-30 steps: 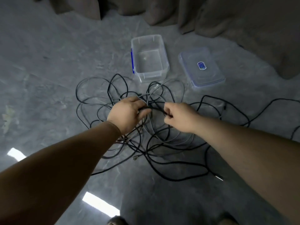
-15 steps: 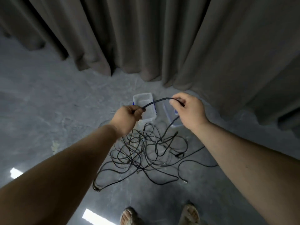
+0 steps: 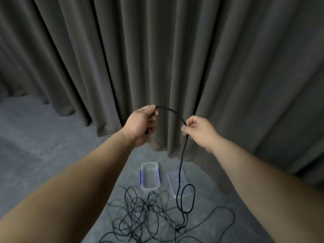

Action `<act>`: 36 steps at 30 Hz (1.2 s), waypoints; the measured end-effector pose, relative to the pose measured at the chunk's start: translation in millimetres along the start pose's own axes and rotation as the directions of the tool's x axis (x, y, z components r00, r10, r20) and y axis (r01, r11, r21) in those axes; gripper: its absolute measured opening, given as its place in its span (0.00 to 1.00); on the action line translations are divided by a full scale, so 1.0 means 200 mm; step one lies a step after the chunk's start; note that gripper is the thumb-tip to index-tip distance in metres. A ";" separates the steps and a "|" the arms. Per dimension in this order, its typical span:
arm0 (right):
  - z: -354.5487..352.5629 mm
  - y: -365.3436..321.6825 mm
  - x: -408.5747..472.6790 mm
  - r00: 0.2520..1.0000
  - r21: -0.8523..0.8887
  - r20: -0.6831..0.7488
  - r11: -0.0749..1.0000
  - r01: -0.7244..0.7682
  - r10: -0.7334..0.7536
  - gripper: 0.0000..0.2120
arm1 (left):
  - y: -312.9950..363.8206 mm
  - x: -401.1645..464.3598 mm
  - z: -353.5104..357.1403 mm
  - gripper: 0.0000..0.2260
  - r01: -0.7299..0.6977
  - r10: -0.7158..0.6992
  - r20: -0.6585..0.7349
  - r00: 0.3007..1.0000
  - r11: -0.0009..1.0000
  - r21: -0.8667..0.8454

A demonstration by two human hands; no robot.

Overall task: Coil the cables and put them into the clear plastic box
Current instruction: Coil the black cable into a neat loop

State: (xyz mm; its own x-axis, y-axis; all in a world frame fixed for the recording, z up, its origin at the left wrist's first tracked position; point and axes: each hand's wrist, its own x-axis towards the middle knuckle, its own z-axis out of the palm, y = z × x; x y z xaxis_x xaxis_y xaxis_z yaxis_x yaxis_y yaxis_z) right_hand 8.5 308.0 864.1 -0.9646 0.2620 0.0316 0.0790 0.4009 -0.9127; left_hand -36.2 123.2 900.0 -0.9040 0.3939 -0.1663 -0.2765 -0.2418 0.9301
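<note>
The left hand [image 3: 140, 124] grips one end of a black cable [image 3: 182, 155]; the right hand [image 3: 198, 131] pinches it further along. The remainder hangs into the tangled pile [image 3: 145, 216] beside the empty clear plastic box [image 3: 150, 185]. Risk: pulling upward may tighten knots or drag neighbouring cables along.

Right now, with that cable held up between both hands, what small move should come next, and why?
Probably the right hand should slide down the cable and bring a first loop up to the left hand. Both hands pinch only a short arc of it; the rest hangs to the tangled pile on the floor, nothing is coiled yet, and the box is empty.
</note>
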 end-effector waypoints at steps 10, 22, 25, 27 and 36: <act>-0.07 -0.31 0.03 0.996 0.195 -0.034 0.978 -0.079 0.087 0.17 | 0.44 0.09 0.03 0.14 -0.042 0.028 -0.040 0.999 0.900 -0.433; 0.04 -0.78 0.31 0.952 -0.651 0.004 0.722 0.235 -0.307 0.07 | 0.87 0.33 -0.20 0.10 -0.253 0.228 0.198 0.953 0.960 0.116; 0.06 -0.93 0.29 0.952 -0.764 0.194 0.572 0.298 -0.237 0.08 | 0.87 0.37 -0.21 0.09 -0.313 0.271 0.229 0.935 0.935 0.168; 0.06 -1.01 0.28 0.951 -0.735 0.239 0.604 0.308 -0.193 0.09 | 0.85 0.37 -0.19 0.09 -0.371 0.316 0.245 0.916 0.901 0.225; -0.11 -1.04 0.27 0.875 -0.108 -0.041 0.872 0.477 -0.483 0.12 | 0.78 0.27 -0.03 0.13 -0.451 0.336 0.353 0.874 0.831 0.327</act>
State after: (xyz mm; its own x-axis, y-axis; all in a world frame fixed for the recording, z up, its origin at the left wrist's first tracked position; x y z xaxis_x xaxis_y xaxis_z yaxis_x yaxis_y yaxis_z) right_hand -54.0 258.0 1063.6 -0.8714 0.0712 0.4853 -0.3640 0.5694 -0.7370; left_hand -130.8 102.1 1034.7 -0.7674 0.5757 0.2823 0.2845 -0.0888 0.9546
